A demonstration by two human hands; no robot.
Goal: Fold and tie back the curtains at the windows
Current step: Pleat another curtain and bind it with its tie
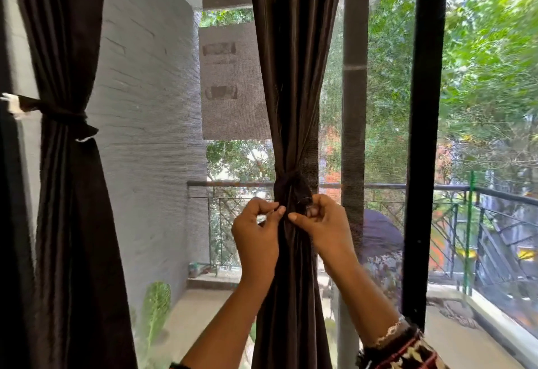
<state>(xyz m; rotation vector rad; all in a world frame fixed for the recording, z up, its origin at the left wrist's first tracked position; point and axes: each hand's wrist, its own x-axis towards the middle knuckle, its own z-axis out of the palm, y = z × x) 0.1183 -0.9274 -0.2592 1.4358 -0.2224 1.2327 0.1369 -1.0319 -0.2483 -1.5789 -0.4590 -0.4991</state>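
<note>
A dark brown curtain [291, 77] hangs at the middle of the window, gathered into a narrow waist by a dark tie-back band [286, 186]. My left hand [257, 228] pinches the left end of the band just below the gathered waist. My right hand [323, 223] grips the right end, fingers curled round it. Both hands meet in front of the curtain. A second dark curtain [70, 194] hangs at the left, bound by its own tie-back [62, 116] fixed to a white wall hook [10, 105].
A black window frame post [423, 135] stands to the right of the middle curtain. Behind the mesh screen lie a balcony with a metal railing [378, 186], a grey brick wall [145, 106] and trees.
</note>
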